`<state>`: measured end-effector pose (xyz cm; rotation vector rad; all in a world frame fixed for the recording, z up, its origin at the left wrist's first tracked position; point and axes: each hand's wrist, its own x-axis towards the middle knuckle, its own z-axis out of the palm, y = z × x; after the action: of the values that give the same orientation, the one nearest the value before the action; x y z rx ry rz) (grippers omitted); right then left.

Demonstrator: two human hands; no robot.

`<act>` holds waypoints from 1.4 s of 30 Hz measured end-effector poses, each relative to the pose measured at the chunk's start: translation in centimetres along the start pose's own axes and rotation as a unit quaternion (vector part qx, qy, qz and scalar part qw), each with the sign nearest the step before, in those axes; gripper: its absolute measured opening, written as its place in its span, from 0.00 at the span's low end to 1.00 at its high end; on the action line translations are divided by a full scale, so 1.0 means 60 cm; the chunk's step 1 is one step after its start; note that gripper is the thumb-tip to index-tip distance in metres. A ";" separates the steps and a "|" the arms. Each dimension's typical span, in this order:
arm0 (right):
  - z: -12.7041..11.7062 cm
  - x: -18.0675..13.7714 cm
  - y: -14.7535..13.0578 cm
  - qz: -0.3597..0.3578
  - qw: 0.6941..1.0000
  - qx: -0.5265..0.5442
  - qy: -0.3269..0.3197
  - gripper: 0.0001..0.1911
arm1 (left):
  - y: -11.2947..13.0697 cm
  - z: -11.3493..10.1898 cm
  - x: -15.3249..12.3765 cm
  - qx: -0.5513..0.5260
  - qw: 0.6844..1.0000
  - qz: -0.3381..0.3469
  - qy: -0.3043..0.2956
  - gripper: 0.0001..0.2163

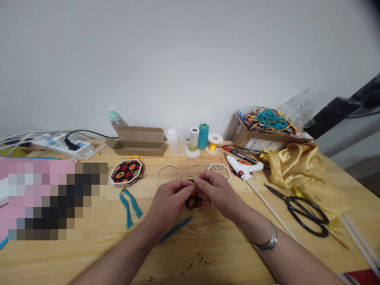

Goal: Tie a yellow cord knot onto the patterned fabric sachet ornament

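My left hand and my right hand meet over the middle of the wooden table, thumbs and fingertips pinched together. Between and below them shows a black fabric ornament with a red and orange print and a pale edge, partly covered by my fingers. A teal tassel trails from its lower end toward the left. Something small and dark sits at the fingertips, too hidden to make out. Just beyond my hands lie a thin wooden ring and a wooden lattice frame.
Finished-looking ornaments are stacked on the left. Black-handled scissors, a white glue gun and gold cloth lie on the right. Thread spools, an open cardboard box and a filled carton line the wall.
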<state>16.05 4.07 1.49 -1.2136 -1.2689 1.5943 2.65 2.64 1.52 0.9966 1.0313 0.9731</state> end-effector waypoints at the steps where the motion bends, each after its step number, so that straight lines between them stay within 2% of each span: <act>1: 0.000 0.000 -0.001 0.011 1.000 0.005 -0.004 0.12 | 0.001 0.000 0.000 0.012 1.000 0.000 0.005 0.05; 4: 0.000 0.000 -0.002 0.019 1.000 -0.011 -0.003 0.12 | 0.000 0.000 0.000 0.038 0.999 0.004 0.018 0.05; 9: -0.003 0.001 -0.002 -0.012 0.999 -0.039 0.018 0.11 | -0.007 -0.003 -0.002 0.038 0.999 0.008 0.012 0.06; 16: -0.003 0.000 -0.007 0.021 0.999 0.031 0.015 0.09 | -0.002 -0.001 -0.001 0.032 0.999 -0.008 0.013 0.05; 20: -0.002 0.000 -0.007 0.030 0.999 0.039 0.011 0.09 | -0.002 -0.001 -0.001 0.051 0.998 -0.013 0.020 0.06; 26: -0.002 -0.001 -0.015 0.054 0.999 0.010 -0.001 0.10 | 0.002 0.000 -0.005 0.023 0.999 -0.026 0.037 0.06; 31: -0.006 0.000 -0.014 0.038 0.999 -0.007 -0.019 0.08 | 0.002 0.001 -0.003 -0.007 0.999 -0.031 0.031 0.05; 37: -0.012 0.005 0.001 0.000 0.998 -0.061 -0.012 0.06 | -0.002 -0.001 -0.002 0.023 0.999 -0.034 0.027 0.05; 42: -0.021 0.010 0.008 -0.061 0.984 -0.167 0.009 0.07 | 0.000 -0.005 -0.001 0.063 0.998 -0.012 0.015 0.07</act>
<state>17.12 4.87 0.80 -1.3185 -1.6138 1.3139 2.37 2.64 1.49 1.0736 1.1392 0.9150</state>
